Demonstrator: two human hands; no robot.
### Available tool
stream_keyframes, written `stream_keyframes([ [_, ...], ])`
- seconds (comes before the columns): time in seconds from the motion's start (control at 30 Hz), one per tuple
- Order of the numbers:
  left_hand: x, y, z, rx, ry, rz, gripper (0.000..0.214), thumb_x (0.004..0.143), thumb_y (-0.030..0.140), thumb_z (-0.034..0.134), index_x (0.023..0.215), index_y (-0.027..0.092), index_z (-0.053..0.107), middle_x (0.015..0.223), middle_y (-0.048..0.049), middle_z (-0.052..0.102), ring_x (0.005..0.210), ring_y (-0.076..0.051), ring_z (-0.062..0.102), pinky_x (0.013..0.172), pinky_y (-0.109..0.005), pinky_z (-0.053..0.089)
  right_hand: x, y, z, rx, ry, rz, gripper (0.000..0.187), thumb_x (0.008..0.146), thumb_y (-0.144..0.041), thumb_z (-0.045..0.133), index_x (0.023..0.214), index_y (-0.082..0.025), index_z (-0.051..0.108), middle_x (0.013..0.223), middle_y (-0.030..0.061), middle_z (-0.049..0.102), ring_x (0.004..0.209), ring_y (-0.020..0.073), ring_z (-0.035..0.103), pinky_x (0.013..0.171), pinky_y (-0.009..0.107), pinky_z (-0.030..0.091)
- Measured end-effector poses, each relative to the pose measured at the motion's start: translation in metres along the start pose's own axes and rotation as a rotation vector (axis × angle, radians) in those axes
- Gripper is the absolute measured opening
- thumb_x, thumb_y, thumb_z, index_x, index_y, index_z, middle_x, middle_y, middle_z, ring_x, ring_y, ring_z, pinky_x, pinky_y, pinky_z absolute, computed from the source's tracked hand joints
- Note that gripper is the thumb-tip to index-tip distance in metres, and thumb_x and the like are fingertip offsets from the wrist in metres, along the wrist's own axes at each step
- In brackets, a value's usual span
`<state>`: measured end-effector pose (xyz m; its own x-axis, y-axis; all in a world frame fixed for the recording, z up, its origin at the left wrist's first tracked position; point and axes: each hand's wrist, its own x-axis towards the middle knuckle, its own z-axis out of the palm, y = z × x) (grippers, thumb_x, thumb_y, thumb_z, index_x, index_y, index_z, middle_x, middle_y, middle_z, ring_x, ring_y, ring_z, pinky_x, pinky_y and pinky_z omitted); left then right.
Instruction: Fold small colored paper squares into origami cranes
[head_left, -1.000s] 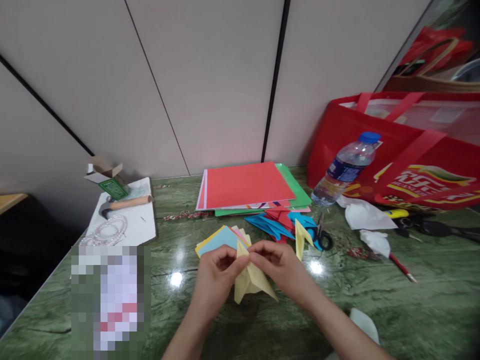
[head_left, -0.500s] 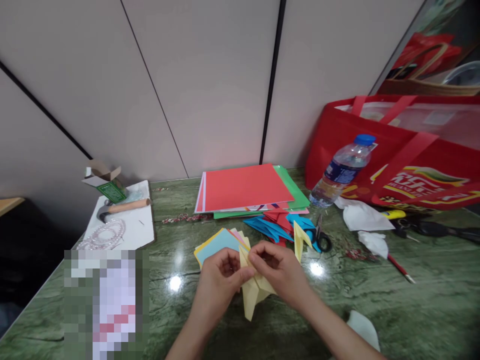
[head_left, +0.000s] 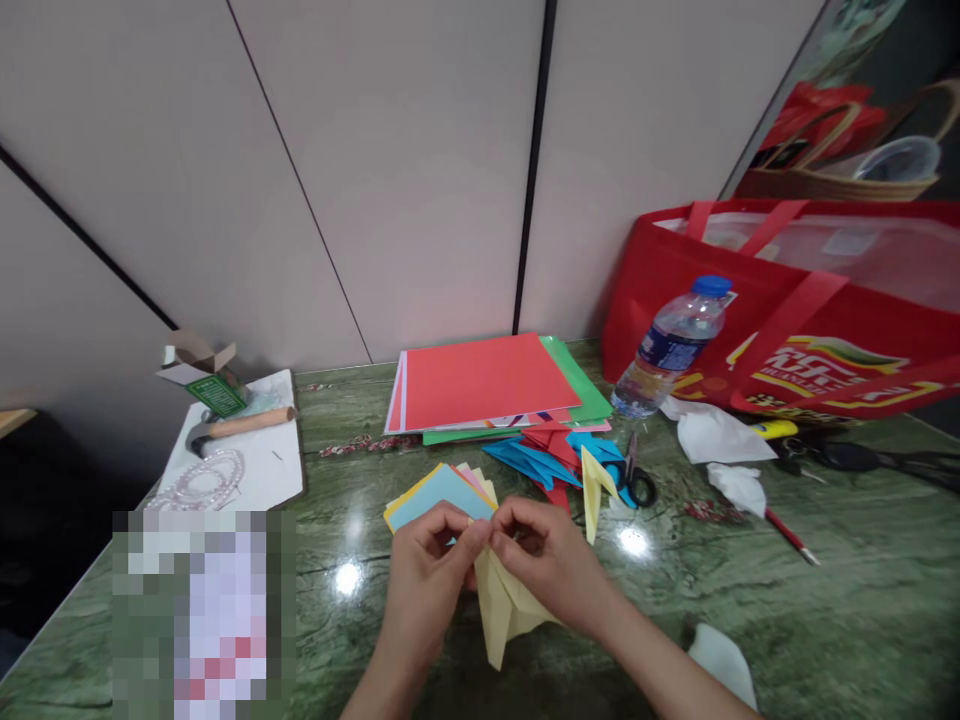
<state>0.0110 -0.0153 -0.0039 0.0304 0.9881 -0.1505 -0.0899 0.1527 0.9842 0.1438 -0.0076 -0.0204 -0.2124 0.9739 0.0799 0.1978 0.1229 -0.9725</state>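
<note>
Both hands meet over the table and pinch the upper tip of a folded pale yellow paper (head_left: 500, 605), whose pointed flaps hang below my fingers. My left hand (head_left: 431, 560) is closed, thumb and forefinger pressed at the tip. My right hand (head_left: 551, 555) pinches close beside it and covers part of the paper. Behind my left hand lies a fanned stack of coloured paper squares (head_left: 446, 490), light blue on top. Past my right hand is another folded yellow paper piece (head_left: 595, 488), near black-handled scissors (head_left: 637, 480) and blue and red folded papers (head_left: 532, 460).
Large coloured sheets (head_left: 487, 380) lie against the wall. A water bottle (head_left: 667, 350) stands before a red bag (head_left: 757, 300). On the left, a white board (head_left: 285, 470) bears a hammer (head_left: 247, 425), beads and a small open box (head_left: 214, 385). Crumpled tissues (head_left: 720, 435) lie right.
My fingers have closed over the upper tip of the yellow paper, which stood up between them before. The paper sits slightly lower in view, and the view has shifted a little.
</note>
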Motion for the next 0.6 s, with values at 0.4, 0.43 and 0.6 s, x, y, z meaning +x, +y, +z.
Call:
stream_keyframes([
  [0.4, 0.015, 0.014, -0.037, -0.139, 0.377, 0.103, 0.026, 0.056, 0.03, 0.077, 0.055, 0.015, 0.055, 0.046, 0.0076, 0.051, 0.042, -0.004, 0.04, 0.041, -0.014, 0.032, 0.0, -0.001, 0.001, 0.02, 0.0, 0.028, 0.015, 0.066, -0.014, 0.049, 0.052, -0.018, 0.049, 0.052, -0.0029, 0.05, 0.051, 0.0103, 0.045, 0.047, 0.02, 0.035],
  [0.43, 0.016, 0.016, -0.04, -0.175, 0.419, 0.1, 0.028, 0.055, 0.03, 0.077, 0.055, 0.015, 0.054, 0.045, 0.008, 0.051, 0.041, -0.004, 0.04, 0.04, -0.014, 0.031, 0.0, -0.001, 0.0, 0.024, 0.004, 0.031, 0.015, 0.066, -0.014, 0.049, 0.052, -0.018, 0.049, 0.052, -0.0025, 0.05, 0.051, 0.0106, 0.046, 0.048, 0.02, 0.035],
  [0.6, 0.02, 0.019, -0.047, -0.245, 0.519, 0.051, 0.031, 0.053, 0.033, 0.077, 0.054, 0.016, 0.051, 0.042, 0.0086, 0.05, 0.037, -0.005, 0.039, 0.038, -0.015, 0.03, 0.002, 0.004, -0.004, 0.112, 0.067, 0.063, 0.013, 0.07, -0.019, 0.051, 0.057, -0.019, 0.051, 0.054, -0.0018, 0.052, 0.053, 0.0127, 0.05, 0.051, 0.023, 0.039],
])
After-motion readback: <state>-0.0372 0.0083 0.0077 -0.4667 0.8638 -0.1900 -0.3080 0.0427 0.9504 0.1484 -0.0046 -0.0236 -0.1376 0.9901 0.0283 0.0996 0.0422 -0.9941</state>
